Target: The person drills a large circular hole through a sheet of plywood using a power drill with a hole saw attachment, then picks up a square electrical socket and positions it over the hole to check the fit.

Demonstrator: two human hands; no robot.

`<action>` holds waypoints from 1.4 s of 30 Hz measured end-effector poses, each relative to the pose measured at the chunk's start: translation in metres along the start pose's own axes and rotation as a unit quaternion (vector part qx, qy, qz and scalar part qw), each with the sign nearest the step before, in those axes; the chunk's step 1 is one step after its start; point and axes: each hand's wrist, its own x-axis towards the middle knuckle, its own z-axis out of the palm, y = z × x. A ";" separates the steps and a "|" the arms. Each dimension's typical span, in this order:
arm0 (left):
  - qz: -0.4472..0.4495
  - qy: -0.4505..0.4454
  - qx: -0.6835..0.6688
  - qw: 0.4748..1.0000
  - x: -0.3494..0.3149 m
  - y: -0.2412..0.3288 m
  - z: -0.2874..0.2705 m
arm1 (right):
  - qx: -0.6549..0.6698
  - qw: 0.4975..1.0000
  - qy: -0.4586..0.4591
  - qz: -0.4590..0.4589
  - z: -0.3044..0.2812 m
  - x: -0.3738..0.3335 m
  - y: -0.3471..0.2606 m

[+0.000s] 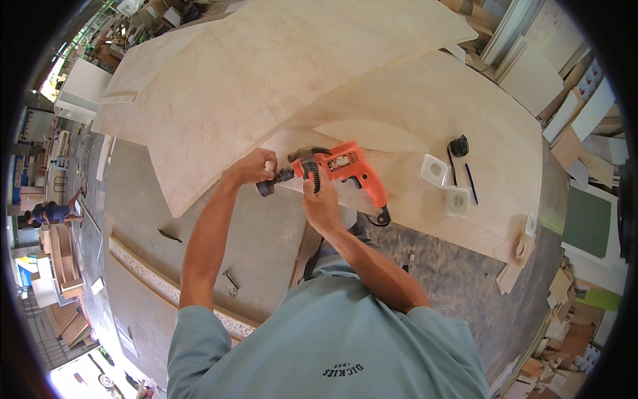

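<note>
Indoors, at far left, a crouching co-worker (50,213) appears beyond a dark spiral bit (169,236) lying on a grey board (149,199). The left hand (254,166) curls narrow beside the chuck (284,175); whether it grips anything cannot be told. An orange power drill (345,161), over a plywood sheet's (492,126) near edge, points left, its long axis running left to right, grip angling right and near. The right hand (322,205) holds its front section. Two clear boxes (435,171), a tape measure (458,145) and a blue pen (471,183) lie right.
</note>
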 end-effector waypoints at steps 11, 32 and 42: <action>-0.018 0.105 -0.100 0.989 -0.016 0.030 0.007 | 0.176 0.984 0.014 0.023 -0.024 -0.020 -0.025; -0.149 0.377 -0.844 0.351 -0.030 0.078 0.198 | 0.220 0.961 0.163 -0.050 -0.120 0.019 0.012; -0.161 0.562 -0.761 0.281 0.041 0.075 0.161 | 0.214 0.966 0.142 -0.031 -0.137 0.009 0.030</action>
